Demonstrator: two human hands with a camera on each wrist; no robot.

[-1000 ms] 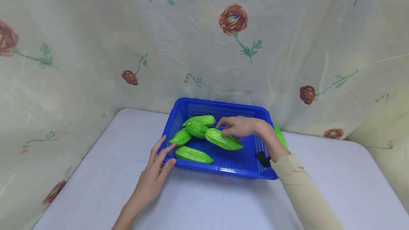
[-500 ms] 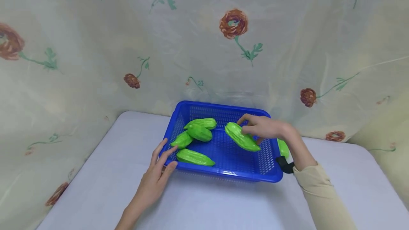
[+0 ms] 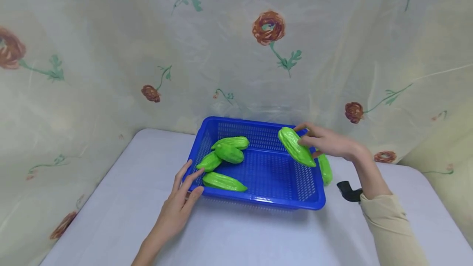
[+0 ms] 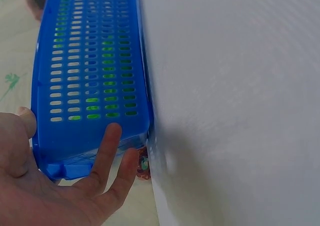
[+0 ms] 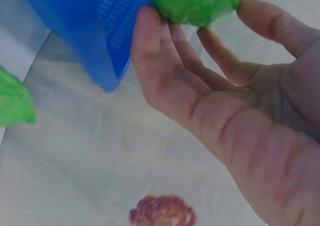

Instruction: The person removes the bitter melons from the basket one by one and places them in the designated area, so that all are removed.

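Observation:
In the head view my right hand (image 3: 327, 141) pinches a bright green ribbed bitter melon (image 3: 295, 147) between thumb and fingers, raised over the right end of a blue plastic basket (image 3: 258, 198). The right wrist view shows only one end of this bitter melon (image 5: 192, 3) at the fingertips. My left hand (image 3: 177, 208) rests across the basket's front left corner, fingers mostly straight against it. Inside, several bitter melons (image 3: 224, 182) lie toward the left end, some overlapping. Another bitter melon (image 3: 325, 170) lies outside, just right of the basket, partly hidden by it.
A white-covered table (image 3: 236, 237) carries the basket. Behind and at both sides hangs a pale curtain (image 3: 207, 44) with printed flowers, close to the basket's back rim. A black piece (image 3: 349, 192) sticks out at my right wrist.
My right hand has lifted the bitter melon from the basket's middle, moving up and right to its right rim. My left hand has stayed on the corner.

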